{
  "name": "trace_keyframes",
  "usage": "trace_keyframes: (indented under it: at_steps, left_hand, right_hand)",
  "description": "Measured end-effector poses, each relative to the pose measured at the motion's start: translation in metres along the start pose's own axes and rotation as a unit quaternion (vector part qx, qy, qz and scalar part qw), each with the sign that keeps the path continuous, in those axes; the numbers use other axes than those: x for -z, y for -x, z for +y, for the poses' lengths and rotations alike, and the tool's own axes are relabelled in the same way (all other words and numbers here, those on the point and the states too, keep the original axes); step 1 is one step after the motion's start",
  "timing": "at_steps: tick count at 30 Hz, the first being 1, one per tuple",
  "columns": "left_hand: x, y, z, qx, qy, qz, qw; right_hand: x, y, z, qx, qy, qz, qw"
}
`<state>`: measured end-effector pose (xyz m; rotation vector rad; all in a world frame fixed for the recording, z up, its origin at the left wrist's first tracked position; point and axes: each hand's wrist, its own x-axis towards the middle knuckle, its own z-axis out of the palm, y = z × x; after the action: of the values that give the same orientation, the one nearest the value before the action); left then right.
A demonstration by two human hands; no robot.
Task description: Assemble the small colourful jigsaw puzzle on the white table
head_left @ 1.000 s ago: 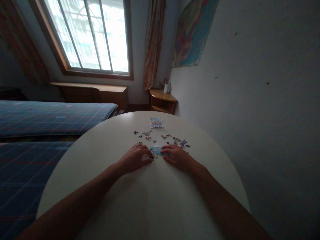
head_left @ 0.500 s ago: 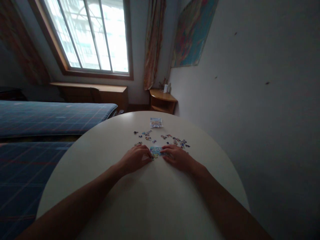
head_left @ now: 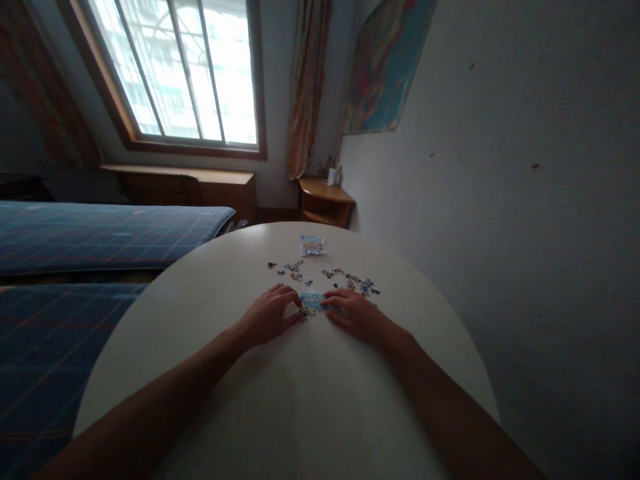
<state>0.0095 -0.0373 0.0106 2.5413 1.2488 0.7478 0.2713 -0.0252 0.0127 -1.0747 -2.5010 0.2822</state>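
A small, partly joined jigsaw puzzle, blue above and yellowish green below, lies flat on the round white table. At its left edge is my left hand, thumb and forefinger curved in and closed against the lower left pieces. From the other side my right hand has its fingertips on the right part of the puzzle and covers some of it. Loose jigsaw pieces lie beyond my left hand. More loose pieces are scattered past my right hand, a few half hidden by it.
A small printed picture packet lies near the table's far edge. To the left is a bed with a blue plaid mattress. A wooden corner shelf stands behind the table, and a white wall runs along the right.
My left hand's fingers have shifted very slightly at the puzzle's lower left edge. The right hand stays in place, and the loose pieces look the same.
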Motion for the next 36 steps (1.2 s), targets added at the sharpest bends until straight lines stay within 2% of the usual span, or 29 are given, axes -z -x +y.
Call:
trace_keyframes:
  at_steps: [5, 10, 19, 32, 36]
  left_hand:
    - [-0.012, -0.001, -0.003, 0.017, -0.016, 0.045, 0.999]
    - [-0.021, -0.002, -0.008, 0.020, -0.018, 0.035, 0.999]
    - [-0.022, -0.003, -0.011, 0.006, -0.017, 0.017, 1.000]
    - [-0.015, -0.003, -0.007, 0.017, -0.019, 0.010, 1.000]
    - [0.003, -0.005, -0.015, 0.091, -0.065, 0.052, 0.992]
  right_hand:
    - [0.000, 0.001, 0.001, 0.006, -0.008, 0.006, 1.000]
    - [-0.001, 0.000, 0.002, 0.017, -0.010, 0.010, 1.000]
    - [0.000, 0.001, 0.002, 0.026, -0.022, 0.008, 0.999]
    - [0.002, 0.001, -0.002, 0.018, -0.023, -0.003, 1.000]
    - [0.004, 0.001, -0.001, 0.013, -0.026, -0.003, 1.000]
